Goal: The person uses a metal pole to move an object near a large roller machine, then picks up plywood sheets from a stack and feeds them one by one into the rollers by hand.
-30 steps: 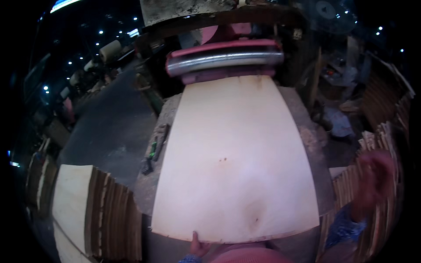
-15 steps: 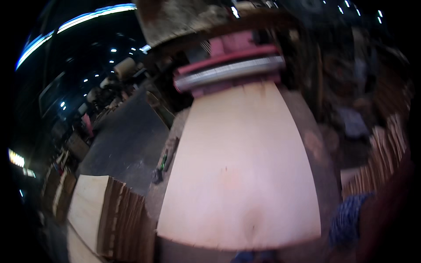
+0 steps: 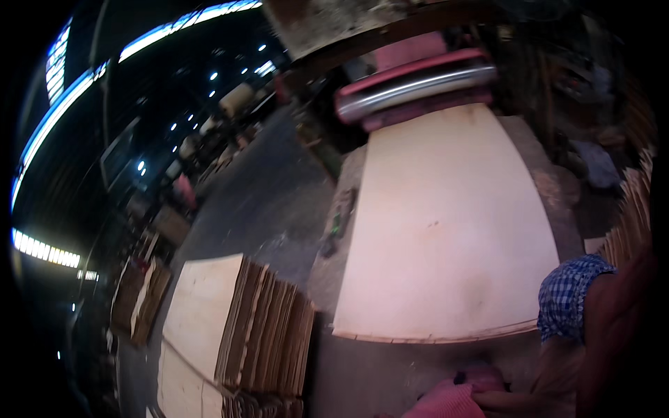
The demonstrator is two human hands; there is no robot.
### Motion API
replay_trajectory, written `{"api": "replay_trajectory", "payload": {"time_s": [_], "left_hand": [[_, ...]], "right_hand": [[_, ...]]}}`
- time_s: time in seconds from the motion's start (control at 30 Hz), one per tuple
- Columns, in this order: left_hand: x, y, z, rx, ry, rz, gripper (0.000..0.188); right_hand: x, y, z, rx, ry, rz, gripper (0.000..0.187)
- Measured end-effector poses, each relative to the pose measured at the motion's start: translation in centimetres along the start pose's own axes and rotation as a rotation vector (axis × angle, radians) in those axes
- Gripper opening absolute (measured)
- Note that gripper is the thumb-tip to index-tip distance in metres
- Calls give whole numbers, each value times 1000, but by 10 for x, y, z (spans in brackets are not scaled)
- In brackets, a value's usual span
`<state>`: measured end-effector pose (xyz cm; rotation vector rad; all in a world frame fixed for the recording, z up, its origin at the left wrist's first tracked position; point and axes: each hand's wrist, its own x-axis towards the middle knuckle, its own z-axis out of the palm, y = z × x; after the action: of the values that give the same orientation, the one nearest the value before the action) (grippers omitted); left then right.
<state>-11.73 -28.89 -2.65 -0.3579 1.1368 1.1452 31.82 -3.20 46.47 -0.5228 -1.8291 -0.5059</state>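
A broad pale sheet of wood veneer lies flat on a low table, its far end close to a pink machine with a shiny metal roller. Brown edges along its near side suggest a thin pile. Blue checked cloth is close to the near right corner, beside a dark reddish, arm-like shape; whose it is, I cannot tell. At the bottom, pink ribbed cloth shows in part. Neither of my hands can be made out.
Left of the table stands a thick stack of veneer sheets, with a smaller stack farther left. More sheets stand at the right. A dark floor strip runs back past rolls. A heavy beam hangs overhead.
The view has swung left, so the sheet and machine sit farther right and more of the left stack shows. Pink cloth has come into view at the bottom. The sheet looks unmoved.
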Motion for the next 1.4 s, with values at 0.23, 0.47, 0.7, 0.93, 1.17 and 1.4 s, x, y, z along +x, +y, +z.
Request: {"api": "replay_trajectory", "payload": {"time_s": [0.23, 0.47, 0.7, 0.93, 1.17, 1.4], "left_hand": [[-70, -53, -76, -140, -28, 10, 39], [-108, -108, -119, -148, 209, 79, 37], [-112, -167, -177, -453, 234, 39, 36], [-112, -168, -140, -624, 516, 324, 28], [-101, -235, -207, -739, 532, 377, 32], [-111, -203, -170, -978, -23, 455, 31]], "right_hand": [[27, -63, -1, 90, 23, -1, 23], [64, -138, -14, 178, 87, -11, 20], [91, -168, 11, 238, 50, -65, 16], [109, -149, 79, 408, 113, -107, 14], [136, -182, 198, 793, 83, -226, 11], [173, -221, 264, 941, 111, -298, 10]]}}
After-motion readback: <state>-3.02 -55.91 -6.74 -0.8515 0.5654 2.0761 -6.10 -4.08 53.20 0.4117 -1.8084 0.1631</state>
